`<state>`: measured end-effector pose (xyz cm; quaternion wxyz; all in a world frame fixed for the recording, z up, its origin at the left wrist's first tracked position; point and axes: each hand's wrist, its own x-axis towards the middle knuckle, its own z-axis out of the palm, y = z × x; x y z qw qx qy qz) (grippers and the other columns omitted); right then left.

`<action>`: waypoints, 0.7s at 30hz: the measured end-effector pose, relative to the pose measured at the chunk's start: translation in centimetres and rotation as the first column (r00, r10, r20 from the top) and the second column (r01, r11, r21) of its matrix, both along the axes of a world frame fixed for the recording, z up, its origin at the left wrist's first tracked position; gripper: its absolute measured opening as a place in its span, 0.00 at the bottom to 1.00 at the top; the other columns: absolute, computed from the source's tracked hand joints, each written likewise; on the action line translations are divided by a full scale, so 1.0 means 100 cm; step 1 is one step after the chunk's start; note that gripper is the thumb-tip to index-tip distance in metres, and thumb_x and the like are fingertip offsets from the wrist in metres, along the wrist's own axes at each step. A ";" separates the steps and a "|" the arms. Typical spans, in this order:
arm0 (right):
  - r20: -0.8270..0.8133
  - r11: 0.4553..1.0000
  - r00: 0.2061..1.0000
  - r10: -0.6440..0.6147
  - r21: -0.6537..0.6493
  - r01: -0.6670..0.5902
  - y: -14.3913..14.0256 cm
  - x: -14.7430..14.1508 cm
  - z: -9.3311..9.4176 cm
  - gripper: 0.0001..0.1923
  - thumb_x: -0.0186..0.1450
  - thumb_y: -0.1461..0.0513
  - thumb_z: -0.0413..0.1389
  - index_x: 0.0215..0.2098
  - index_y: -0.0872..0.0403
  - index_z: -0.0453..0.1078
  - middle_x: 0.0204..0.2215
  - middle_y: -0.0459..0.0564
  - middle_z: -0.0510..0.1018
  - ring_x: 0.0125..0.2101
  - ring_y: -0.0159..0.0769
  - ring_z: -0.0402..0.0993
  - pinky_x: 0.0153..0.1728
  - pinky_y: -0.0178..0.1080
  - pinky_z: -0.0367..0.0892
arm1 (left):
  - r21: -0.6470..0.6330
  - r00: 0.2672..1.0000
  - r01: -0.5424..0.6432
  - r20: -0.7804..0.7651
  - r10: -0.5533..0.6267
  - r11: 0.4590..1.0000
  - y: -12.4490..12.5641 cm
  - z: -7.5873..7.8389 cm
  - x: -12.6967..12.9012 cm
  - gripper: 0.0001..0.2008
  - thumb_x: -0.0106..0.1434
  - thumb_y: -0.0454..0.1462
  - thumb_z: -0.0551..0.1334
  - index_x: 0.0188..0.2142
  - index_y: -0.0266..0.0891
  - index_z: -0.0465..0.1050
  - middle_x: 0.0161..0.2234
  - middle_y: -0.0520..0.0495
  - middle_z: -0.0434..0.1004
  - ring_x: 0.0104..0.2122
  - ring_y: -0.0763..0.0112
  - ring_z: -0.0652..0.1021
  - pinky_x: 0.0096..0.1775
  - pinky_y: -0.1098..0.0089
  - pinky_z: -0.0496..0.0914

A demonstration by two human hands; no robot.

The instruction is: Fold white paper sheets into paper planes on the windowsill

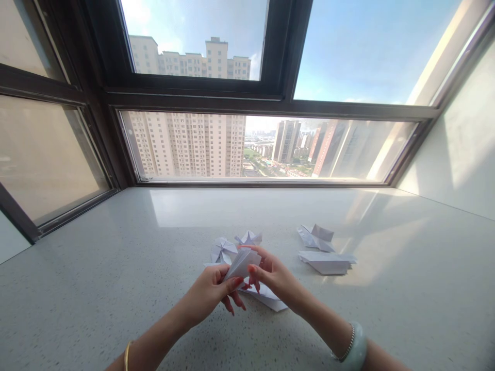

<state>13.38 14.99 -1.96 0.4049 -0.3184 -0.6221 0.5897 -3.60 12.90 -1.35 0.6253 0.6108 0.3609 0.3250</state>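
Observation:
Between my two hands is a small piece of folded white paper [243, 264], its layers fanning out at the upper edge. My left hand [211, 288] pinches its lower left part, thumb on top and the other fingers underneath. From the right, my right hand [268, 273] grips the paper's right edge with thumb and fingers. Under the hands, another folded white paper [270, 299] lies on the speckled white counter [116, 299], partly covered by them. Just beyond sit a pointed folded paper shape [223, 248] and a similar smaller one [249, 238].
To the right lie a stack of folded paper [328, 263] and, behind it, a loosely folded paper piece [315, 237]. Dark window frames [270, 107] border the counter at the back and left. A white wall [460, 139] closes off the right side.

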 end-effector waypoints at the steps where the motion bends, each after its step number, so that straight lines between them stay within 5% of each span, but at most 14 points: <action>1: 0.034 1.000 0.999 0.022 0.005 -0.022 0.000 0.000 0.000 0.22 0.53 0.51 0.57 0.38 0.57 0.64 0.21 0.44 0.70 0.20 0.28 0.66 0.17 0.30 0.59 | 0.016 1.000 0.010 -0.018 -0.010 1.000 -0.001 0.001 0.000 0.16 0.57 0.45 0.56 0.34 0.32 0.67 0.30 0.46 0.73 0.21 0.77 0.72 0.19 0.78 0.62; 5: 0.126 0.998 0.991 -0.037 0.053 0.030 -0.003 0.000 0.005 0.15 0.52 0.53 0.58 0.25 0.57 0.65 0.18 0.42 0.68 0.19 0.27 0.63 0.20 0.31 0.59 | 0.044 0.997 0.057 -0.060 -0.054 0.997 -0.004 0.002 0.002 0.17 0.58 0.46 0.54 0.35 0.32 0.67 0.27 0.47 0.73 0.17 0.82 0.62 0.18 0.79 0.57; 13: 0.270 0.978 0.958 -0.097 0.206 0.041 -0.009 0.000 0.014 0.14 0.54 0.53 0.57 0.22 0.56 0.68 0.18 0.43 0.69 0.23 0.31 0.65 0.24 0.33 0.60 | 0.027 0.975 0.120 -0.189 -0.112 0.992 -0.011 0.004 0.001 0.20 0.58 0.51 0.50 0.33 0.35 0.66 0.18 0.56 0.60 0.15 0.81 0.58 0.18 0.76 0.53; 18: 0.357 0.988 0.933 -0.036 0.152 -0.021 0.001 0.015 0.021 0.19 0.60 0.48 0.46 0.29 0.56 0.65 0.22 0.45 0.69 0.22 0.29 0.65 0.22 0.33 0.61 | 0.037 0.992 -0.027 -0.122 0.031 0.999 -0.006 0.004 -0.004 0.20 0.58 0.51 0.51 0.34 0.36 0.66 0.18 0.58 0.52 0.16 0.81 0.55 0.19 0.76 0.50; 21: 0.564 0.967 0.821 -0.089 0.247 -0.065 0.006 0.032 0.029 0.20 0.57 0.47 0.50 0.36 0.54 0.65 0.30 0.48 0.70 0.28 0.33 0.65 0.30 0.36 0.63 | 0.059 0.981 -0.169 -0.084 0.174 0.984 0.003 0.001 -0.008 0.21 0.57 0.52 0.51 0.36 0.35 0.65 0.18 0.59 0.50 0.16 0.81 0.53 0.18 0.76 0.48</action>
